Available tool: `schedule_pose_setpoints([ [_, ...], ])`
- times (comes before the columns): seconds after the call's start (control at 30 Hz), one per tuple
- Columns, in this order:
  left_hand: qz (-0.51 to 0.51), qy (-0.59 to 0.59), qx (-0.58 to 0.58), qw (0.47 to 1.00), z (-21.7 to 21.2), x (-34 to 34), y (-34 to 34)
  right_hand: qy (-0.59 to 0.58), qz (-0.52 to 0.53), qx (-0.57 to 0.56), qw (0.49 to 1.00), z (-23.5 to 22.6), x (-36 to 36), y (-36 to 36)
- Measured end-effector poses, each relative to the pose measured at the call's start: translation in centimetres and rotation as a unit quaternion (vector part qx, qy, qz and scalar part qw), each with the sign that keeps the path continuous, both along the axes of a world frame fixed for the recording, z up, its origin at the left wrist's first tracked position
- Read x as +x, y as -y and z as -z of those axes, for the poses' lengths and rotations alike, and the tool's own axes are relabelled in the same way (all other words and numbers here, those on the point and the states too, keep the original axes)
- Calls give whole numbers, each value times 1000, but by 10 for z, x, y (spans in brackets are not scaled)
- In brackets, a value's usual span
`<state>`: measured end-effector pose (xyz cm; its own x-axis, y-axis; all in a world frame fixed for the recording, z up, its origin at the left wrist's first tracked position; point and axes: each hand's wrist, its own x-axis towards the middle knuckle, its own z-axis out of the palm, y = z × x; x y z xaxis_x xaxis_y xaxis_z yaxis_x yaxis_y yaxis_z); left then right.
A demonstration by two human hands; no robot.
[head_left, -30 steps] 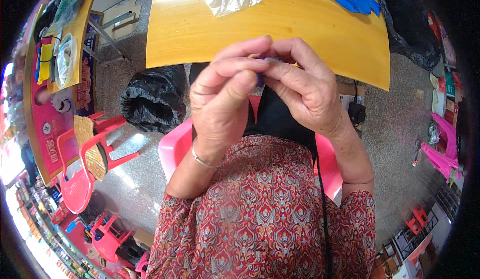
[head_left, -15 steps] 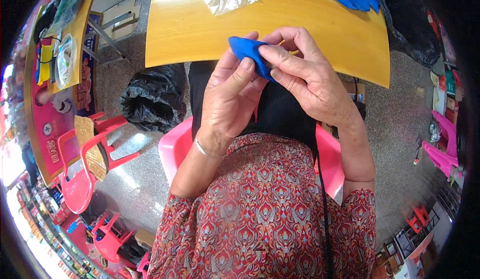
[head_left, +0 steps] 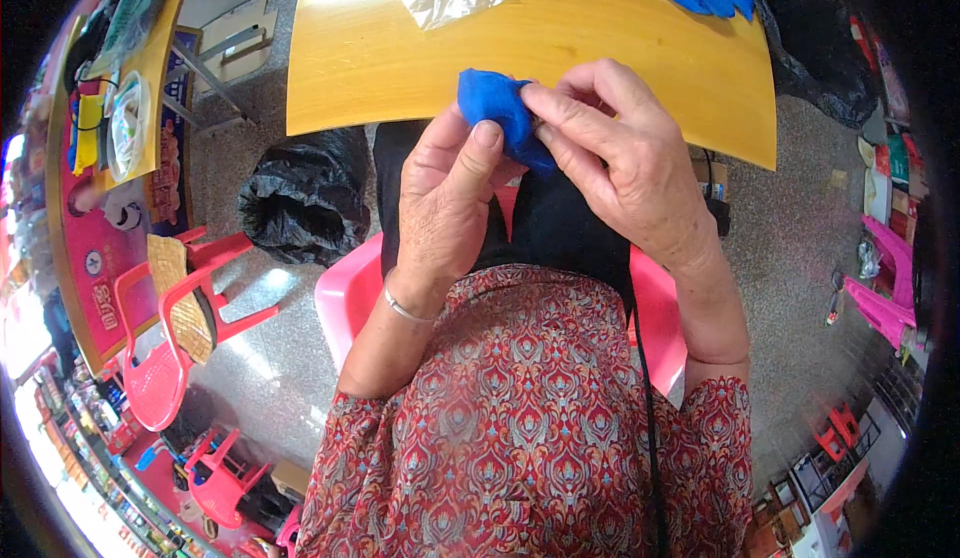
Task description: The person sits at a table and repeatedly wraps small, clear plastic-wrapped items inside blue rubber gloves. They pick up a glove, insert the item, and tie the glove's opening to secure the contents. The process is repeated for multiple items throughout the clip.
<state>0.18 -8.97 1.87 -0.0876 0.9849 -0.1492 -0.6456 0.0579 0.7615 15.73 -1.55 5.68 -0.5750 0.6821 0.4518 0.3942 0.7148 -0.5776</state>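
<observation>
Blue cloth (head_left: 492, 100) sat gripped in my left hand (head_left: 442, 193), right hand (head_left: 628, 158) pinching its edge, an adjusting step, I judged, needing steadiness next.

- I see a red top (head_left: 540, 398) with ornate grey and pale-blue motifs
- its sleeves (head_left: 345, 433) end near the elbows
- the trousers (head_left: 570, 223) are black
- a silver bangle (head_left: 400, 307) rings the left wrist
- a black cord (head_left: 648, 388) runs down the top

Daylight-white overexposure washes out the left rim, while glare pales the yellow table's (head_left: 400, 73) far left and streaks the grey floor (head_left: 275, 303). The left hand (head_left: 445, 188) and right hand (head_left: 625, 163) appear sharp; fisheye curvature bends the periphery toward black corners.
</observation>
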Motion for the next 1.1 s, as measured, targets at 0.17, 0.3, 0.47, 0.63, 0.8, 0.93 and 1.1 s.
schedule_pose_setpoints([
  [0.17,-7,5,-7,1000,-4,11,2,-113,-83,-157,978,9,5,-10],
  [0.3,7,33,9,999,-4,4,0,-156,-140,-216,954,16,7,-16],
  [0.47,18,56,12,998,0,-5,3,-116,-111,-215,963,2,9,-13],
  [0.63,36,69,26,997,-4,-3,3,-114,-30,-192,974,-3,1,-4],
  [0.8,-6,40,-4,999,-11,-3,-2,-101,-98,-107,984,6,-3,-7],
  [0.93,-13,47,-14,999,-12,-2,-1,-86,-97,-107,986,10,-3,-4],
  [1.1,13,12,-31,999,-3,-2,4,-64,-105,-149,981,14,1,-6],
])
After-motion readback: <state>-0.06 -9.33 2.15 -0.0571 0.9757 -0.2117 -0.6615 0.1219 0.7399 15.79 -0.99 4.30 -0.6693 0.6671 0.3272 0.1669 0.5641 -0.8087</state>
